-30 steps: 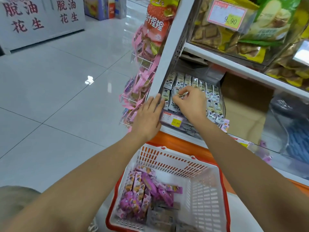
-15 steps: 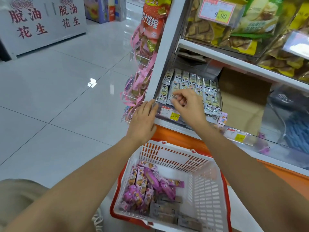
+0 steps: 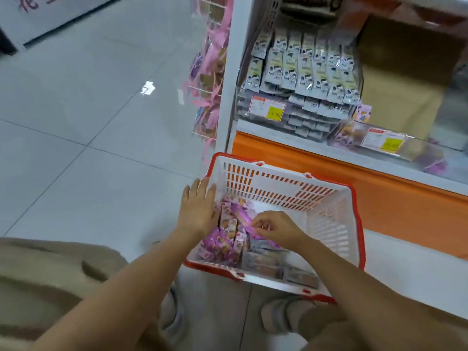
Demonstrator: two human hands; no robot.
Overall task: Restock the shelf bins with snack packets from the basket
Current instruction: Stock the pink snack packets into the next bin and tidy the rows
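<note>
Soft, even indoor light; glare spot on the floor; edges bend; shelf smeared upward, probably motion blur.

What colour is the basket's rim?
Red: the rim edges a white basket, clearest in the head view.

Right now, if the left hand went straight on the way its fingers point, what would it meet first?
Likely the basket rim at its far-left corner, just beyond the left hand; depth is unclear.

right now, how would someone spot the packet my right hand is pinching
Find the red-rimmed white basket on the floor below the shelf. In its left half, the right hand pinches the long purple packet, lying slantwise atop shorter pink packets.
</note>
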